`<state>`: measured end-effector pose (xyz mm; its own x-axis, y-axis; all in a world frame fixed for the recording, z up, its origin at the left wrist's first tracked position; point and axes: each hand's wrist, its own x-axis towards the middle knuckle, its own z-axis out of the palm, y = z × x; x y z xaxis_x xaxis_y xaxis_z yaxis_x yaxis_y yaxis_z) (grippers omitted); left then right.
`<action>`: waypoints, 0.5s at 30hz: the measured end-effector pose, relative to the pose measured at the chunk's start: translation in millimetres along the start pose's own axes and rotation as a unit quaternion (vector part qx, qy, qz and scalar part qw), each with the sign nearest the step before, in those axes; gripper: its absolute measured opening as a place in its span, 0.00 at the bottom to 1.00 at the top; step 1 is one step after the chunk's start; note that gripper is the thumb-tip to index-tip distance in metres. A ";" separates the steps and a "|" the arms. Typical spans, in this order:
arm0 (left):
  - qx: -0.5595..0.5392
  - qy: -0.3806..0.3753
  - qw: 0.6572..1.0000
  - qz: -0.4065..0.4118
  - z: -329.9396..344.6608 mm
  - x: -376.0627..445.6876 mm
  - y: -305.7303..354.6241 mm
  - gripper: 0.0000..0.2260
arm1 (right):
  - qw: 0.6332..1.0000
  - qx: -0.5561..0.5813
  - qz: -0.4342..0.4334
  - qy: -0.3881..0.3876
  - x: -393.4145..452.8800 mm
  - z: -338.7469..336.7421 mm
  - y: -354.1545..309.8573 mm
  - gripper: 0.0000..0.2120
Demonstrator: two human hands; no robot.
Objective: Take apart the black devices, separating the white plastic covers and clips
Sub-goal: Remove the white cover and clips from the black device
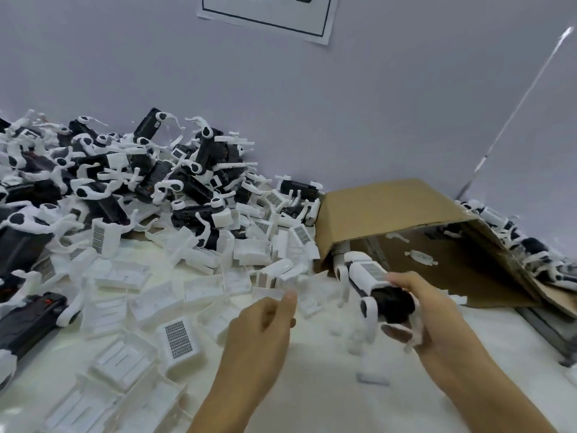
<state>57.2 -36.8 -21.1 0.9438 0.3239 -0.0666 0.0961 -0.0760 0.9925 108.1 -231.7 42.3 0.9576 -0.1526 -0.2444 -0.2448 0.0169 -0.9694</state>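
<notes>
Black device (387, 300), white vented cover still attached

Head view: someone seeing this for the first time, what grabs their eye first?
Probably the big heap of black devices tangled with white clips, filling the left side against the wall. In front of it lie loose white covers. At lower right both hands work: the right hand grips one black device, the left hand pinches a small white piece, beside an open cardboard box.

One head camera is looking forward and down at the table (312, 364) from close above, facing the wall (312, 104) behind it.
</notes>
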 end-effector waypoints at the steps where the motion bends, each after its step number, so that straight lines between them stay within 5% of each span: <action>1: 0.002 -0.007 1.000 0.007 0.1 -0.5 0.8 0.19 | 0.999 0.012 -0.025 0.029 2.8 -7.0 -14.2 0.05; 6: 0.018 -0.013 0.999 0.048 4.1 -3.4 4.3 0.13 | 0.961 0.169 -0.151 0.157 23.7 -47.7 -98.4 0.04; 11: 0.036 -0.034 0.998 0.046 8.8 -5.2 7.4 0.09 | 0.976 0.105 -0.125 0.147 49.0 -63.9 -112.0 0.27; 15: 0.035 -0.036 0.997 0.050 9.7 -3.2 5.7 0.09 | 0.980 0.100 -0.102 0.139 54.8 -35.2 -54.0 0.10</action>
<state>57.8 -47.4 -16.3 0.9699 0.2422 0.0229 0.0195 -0.1715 0.9850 168.5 -275.8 82.0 0.8981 -0.4361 -0.0567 0.0088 0.1467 -0.9891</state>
